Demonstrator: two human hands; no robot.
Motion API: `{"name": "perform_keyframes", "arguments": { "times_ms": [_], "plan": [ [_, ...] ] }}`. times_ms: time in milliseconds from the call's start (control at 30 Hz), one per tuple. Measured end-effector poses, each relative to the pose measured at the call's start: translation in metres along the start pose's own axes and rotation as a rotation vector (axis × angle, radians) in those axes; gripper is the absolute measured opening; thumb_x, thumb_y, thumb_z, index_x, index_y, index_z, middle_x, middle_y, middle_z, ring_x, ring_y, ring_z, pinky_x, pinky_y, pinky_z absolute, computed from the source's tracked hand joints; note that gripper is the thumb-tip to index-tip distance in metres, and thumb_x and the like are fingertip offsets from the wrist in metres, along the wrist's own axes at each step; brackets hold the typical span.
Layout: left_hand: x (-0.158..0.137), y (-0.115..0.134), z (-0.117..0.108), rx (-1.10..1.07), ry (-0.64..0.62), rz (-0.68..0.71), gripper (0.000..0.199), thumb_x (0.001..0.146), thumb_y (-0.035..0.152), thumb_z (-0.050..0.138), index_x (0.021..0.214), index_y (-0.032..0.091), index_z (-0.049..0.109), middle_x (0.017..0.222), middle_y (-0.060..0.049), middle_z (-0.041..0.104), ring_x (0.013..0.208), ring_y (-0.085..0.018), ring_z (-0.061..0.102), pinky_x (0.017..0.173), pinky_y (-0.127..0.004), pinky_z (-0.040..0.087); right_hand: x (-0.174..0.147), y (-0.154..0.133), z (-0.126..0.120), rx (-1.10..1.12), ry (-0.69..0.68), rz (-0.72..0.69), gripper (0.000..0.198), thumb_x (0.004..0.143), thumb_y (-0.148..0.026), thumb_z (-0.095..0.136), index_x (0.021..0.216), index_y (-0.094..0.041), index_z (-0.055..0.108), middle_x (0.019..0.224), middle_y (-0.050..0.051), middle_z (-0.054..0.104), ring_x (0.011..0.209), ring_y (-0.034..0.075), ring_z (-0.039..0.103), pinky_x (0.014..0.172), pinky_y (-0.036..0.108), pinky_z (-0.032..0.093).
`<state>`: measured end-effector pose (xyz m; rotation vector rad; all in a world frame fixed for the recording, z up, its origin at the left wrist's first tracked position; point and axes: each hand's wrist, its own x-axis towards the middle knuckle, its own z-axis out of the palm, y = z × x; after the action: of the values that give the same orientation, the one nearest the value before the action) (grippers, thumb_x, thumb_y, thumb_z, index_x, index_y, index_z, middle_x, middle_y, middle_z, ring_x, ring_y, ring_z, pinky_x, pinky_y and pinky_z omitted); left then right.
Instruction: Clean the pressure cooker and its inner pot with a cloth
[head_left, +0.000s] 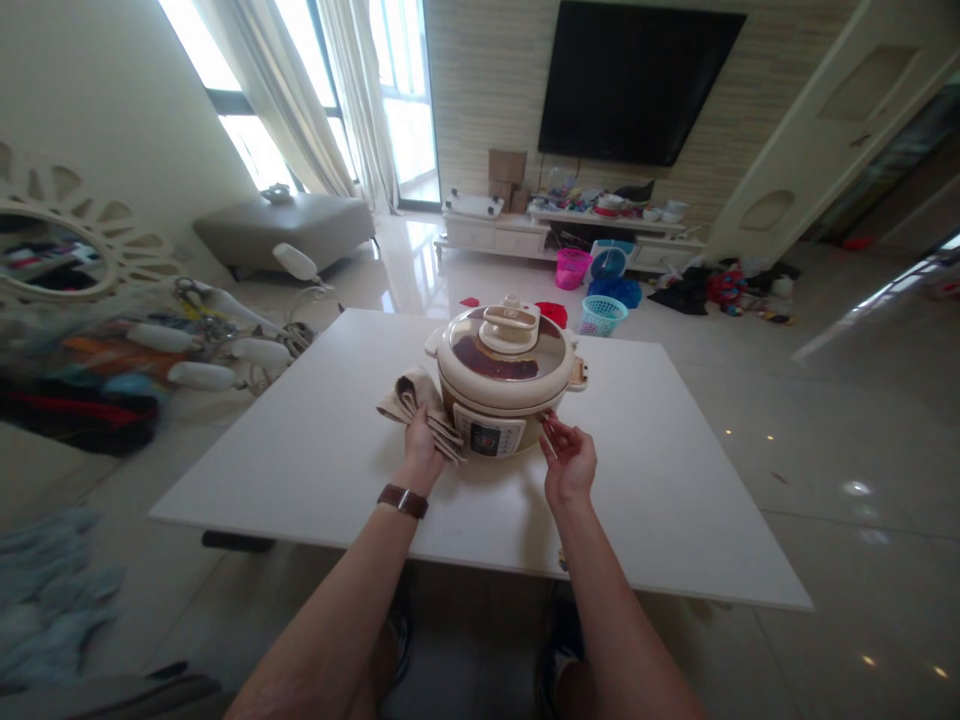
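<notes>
An electric pressure cooker (517, 375) stands upright on the white table (315, 480), cream-coloured with a see-through lid, a handle on top and a control panel (489, 436) on its front. My left hand (423, 447) is closed around a folded beige cloth (417, 398), which lies against the cooker's lower left side. At the lower right side is my right hand (568, 460), palm partly up, its fingers loosely bent and apart. Its fingertips reach the cooker's wall; whether they press on it I cannot tell. Nothing shows in that hand.
Beyond the table are a teal basket (602, 314), a pink basket (572, 268) and a low TV cabinet (502, 236) with clutter on it. White lamp arms (259, 350) stand close to the table's left edge. A grey bench (289, 228) is by the window.
</notes>
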<state>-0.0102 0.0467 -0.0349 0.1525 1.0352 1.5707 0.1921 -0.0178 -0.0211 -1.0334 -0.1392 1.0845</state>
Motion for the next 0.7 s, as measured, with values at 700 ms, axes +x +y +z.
{"name": "perform_keyframes", "arguments": {
  "times_ms": [700],
  "plan": [
    [-0.06,0.054,-0.021,0.168,-0.385,-0.335,0.035,0.088,0.038,0.071,0.114,0.015,0.073,0.101,-0.015,0.079,0.114,-0.037,0.074,0.098,-0.052,0.062,-0.058,-0.001,0.015,-0.104,-0.591,0.443,0.032,0.083,-0.048,0.068,0.095,-0.02,0.077,0.091,0.009,0.082,0.095,0.028,0.079,0.076,0.04,0.066]
  ]
}}
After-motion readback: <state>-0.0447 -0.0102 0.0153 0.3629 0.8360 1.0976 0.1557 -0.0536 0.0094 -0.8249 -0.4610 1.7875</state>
